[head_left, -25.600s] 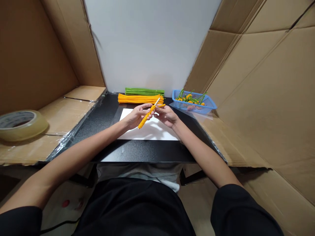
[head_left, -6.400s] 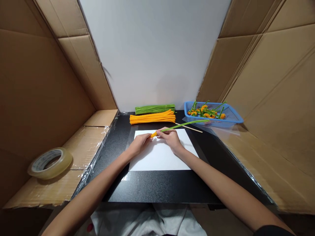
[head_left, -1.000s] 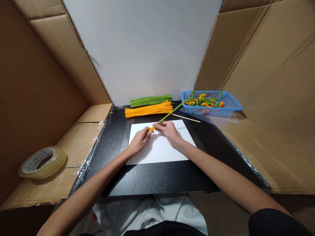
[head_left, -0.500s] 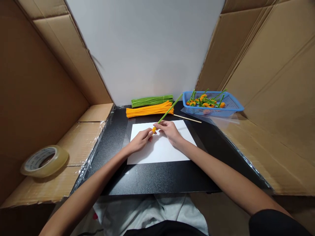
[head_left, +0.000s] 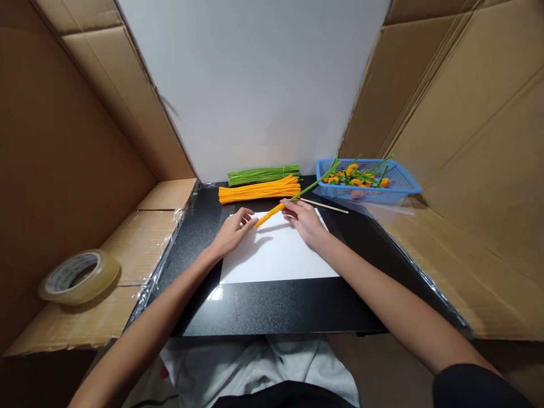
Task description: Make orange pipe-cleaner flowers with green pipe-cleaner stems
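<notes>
Long axis of the orange-coiled green chenille stem (head_left: 306,189) runs diagonally. Coiled orange end (head_left: 268,215) points near-left; bare green end (head_left: 327,173) points far-right, rising toward the blue plastic mesh basket (head_left: 403,184).

Surface: white paper sheet (head_left: 280,255) on a black speckled table (head_left: 272,309). Brown cardboard panels (head_left: 467,141) flank both sides; plain white wall (head_left: 255,85) at the far end. Orange chenille bundle (head_left: 257,191) and green chenille bundle (head_left: 263,174) lie at the far edge, thin wooden stick (head_left: 329,207) far right of the sheet, clear tape roll (head_left: 79,276) near-left on cardboard.

Your right hand (head_left: 305,220) pinches the stem where orange meets green, holding it low over the sheet. Your left hand (head_left: 230,231) is slack, fingers loose, tips just beside the orange tip; contact not discernible.
</notes>
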`<state>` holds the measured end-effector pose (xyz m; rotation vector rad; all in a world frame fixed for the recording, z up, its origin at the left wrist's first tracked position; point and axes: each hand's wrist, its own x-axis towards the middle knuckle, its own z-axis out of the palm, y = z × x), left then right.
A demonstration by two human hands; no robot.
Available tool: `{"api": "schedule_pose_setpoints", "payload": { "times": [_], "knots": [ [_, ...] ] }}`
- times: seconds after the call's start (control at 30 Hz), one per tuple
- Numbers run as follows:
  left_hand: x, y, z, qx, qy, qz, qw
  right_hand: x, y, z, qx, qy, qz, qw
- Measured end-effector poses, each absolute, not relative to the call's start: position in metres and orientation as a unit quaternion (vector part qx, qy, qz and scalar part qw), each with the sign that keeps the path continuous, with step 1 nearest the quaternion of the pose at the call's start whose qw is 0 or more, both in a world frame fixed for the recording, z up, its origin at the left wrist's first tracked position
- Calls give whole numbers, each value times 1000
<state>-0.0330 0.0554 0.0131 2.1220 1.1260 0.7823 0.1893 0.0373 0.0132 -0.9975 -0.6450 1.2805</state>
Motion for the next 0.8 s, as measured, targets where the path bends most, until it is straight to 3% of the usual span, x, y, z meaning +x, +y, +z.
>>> {"api": "schedule_pose_setpoints", "payload": {
  "times": [0.47,0.63,0.8],
  "knots": [
    [-34,59,7,845,400,259,243,191,39,13,-398,-254,555,685],
    [-27,53,6,819,388,338,253,177,29,11,-392,-375,600,587],
    [-24,46,6,839,378,315,234,159,21,4,-383,-464,606,520]
  ]
}}
